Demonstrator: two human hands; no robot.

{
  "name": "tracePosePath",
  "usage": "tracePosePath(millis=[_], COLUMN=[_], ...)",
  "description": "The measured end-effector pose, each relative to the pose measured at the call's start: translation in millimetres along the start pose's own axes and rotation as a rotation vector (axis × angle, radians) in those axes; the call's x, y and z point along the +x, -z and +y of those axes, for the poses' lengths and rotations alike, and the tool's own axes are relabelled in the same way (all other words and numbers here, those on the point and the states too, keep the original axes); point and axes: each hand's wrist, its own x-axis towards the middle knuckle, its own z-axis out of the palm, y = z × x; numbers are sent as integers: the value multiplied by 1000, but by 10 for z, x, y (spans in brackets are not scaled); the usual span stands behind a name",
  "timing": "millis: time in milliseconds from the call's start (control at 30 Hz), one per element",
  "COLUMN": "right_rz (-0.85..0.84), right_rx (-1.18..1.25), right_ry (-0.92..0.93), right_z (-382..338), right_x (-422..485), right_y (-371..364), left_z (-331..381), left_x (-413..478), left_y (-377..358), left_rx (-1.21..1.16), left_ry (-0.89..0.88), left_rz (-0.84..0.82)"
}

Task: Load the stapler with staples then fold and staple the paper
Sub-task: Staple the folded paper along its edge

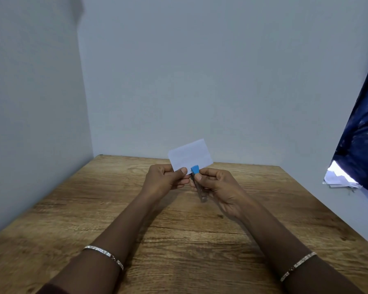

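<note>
The folded paper point(190, 156), a small white rectangle, is sitting mid-frame above the table point(94, 209), its lower edge meeting the stapler point(197, 179). The staple could be missing the layers if that edge slips out. The left hand point(166, 180) is pinching the paper; the right hand point(219, 185) is gripping the blue-tipped stapler.

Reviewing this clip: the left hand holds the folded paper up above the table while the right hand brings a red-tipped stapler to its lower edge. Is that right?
Not quite. In the head view the stapler has a blue tip, not a red one. The rest stands: the left hand holds the folded paper above the table, and the right hand brings the stapler to its lower edge.
</note>
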Motion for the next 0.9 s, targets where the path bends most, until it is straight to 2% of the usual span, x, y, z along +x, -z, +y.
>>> tracePosePath(millis=[500,733,900], right_rz=[77,195,165], right_rx=[-21,-69,-55], right_ry=[26,64,36], right_z=[-20,46,61], right_x=[-12,47,28], right_y=[-16,-108,-78], left_z=[-5,-13,-60], left_x=[-39,-41,-32], left_y=[-56,-68,-60], left_rx=[1,-24,-34], left_ry=[-13,-19,5], left_rz=[-11,-16,-12])
